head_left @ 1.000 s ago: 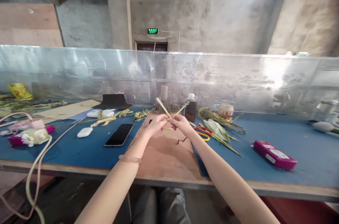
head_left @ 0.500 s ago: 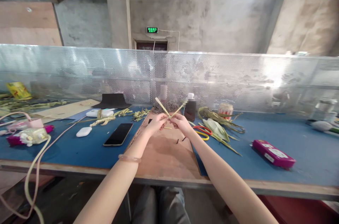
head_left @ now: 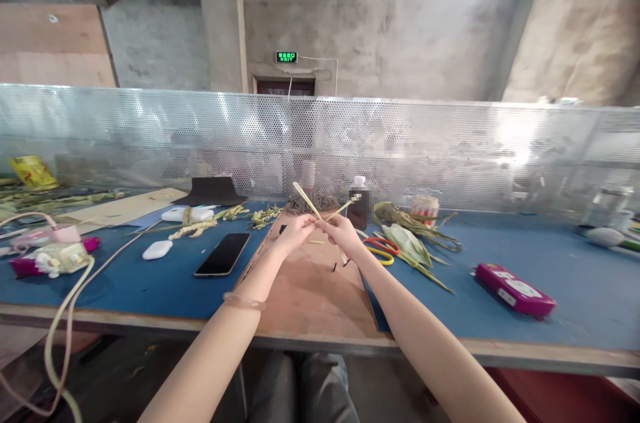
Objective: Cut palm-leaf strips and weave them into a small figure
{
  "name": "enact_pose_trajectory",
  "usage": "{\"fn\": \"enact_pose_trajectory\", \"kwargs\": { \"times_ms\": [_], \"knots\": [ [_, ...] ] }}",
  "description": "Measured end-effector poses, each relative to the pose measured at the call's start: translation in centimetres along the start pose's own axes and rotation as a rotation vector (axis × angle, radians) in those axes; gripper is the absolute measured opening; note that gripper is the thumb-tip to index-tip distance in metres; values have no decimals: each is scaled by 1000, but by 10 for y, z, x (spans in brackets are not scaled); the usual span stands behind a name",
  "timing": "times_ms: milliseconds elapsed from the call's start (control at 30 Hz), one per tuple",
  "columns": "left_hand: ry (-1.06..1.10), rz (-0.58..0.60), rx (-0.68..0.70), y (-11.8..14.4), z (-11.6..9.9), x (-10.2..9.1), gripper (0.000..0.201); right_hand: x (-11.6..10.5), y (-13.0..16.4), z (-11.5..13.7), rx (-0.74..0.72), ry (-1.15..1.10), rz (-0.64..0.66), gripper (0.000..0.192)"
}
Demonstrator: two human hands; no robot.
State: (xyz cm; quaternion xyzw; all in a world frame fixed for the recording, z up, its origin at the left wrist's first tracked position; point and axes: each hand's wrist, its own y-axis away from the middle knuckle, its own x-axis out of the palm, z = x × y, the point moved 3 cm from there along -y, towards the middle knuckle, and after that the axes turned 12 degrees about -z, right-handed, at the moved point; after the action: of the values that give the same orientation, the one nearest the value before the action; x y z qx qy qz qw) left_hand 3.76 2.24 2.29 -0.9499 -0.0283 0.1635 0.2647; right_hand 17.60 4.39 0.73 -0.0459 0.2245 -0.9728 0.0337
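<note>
- left hand (head_left: pixel 294 231) and right hand (head_left: pixel 340 231) meet fingertip to fingertip above a brown board (head_left: pixel 310 296), both pinched shut on thin pale-yellow leaf strips (head_left: pixel 306 200).
- strips are flat, narrow, stiff-looking; one slants up and left from the pinch, a second slants up and right, the two crossing in a v just above the fingers.
- a clear, smooth bangle (head_left: pixel 245 301) rings the left wrist.
- board is matt, cardboard-like, rectangular, lying on the blue tabletop (head_left: pixel 150 283); small dark scraps lie on it near the right hand.
- left of the board: black glossy phone (head_left: pixel 224 254) lying flat, a white rounded earbud case (head_left: pixel 157 250), dried yellowish plant bits (head_left: pixel 200 226).
- right of the board: scissors (head_left: pixel 383 248) with red and yellow loop handles, touching a heap of long green leaves (head_left: pixel 415 236) with curled tips.
- behind the hands: dark brown bottle (head_left: pixel 359 204) with white cap, upright.
- far right: a flat magenta box (head_left: pixel 515 289), rounded corners, white labels.
- far left: a pale soft cable (head_left: pixel 70 303) loops off the tabletop edge.
- a perforated shiny metal screen (head_left: pixel 450 143) runs along the back of the tabletop; rough concrete wall beyond.
</note>
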Motion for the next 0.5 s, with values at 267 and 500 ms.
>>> {"fn": "enact_pose_trajectory", "kwargs": {
  "times_ms": [267,500],
  "knots": [
    [45,23,-9,3,-9,3,19,0,-4,-4,9,-97,-66,34],
    [105,33,-69,3,-5,2,21,-1,-4,2,43,-150,-44,33]
  ]
}}
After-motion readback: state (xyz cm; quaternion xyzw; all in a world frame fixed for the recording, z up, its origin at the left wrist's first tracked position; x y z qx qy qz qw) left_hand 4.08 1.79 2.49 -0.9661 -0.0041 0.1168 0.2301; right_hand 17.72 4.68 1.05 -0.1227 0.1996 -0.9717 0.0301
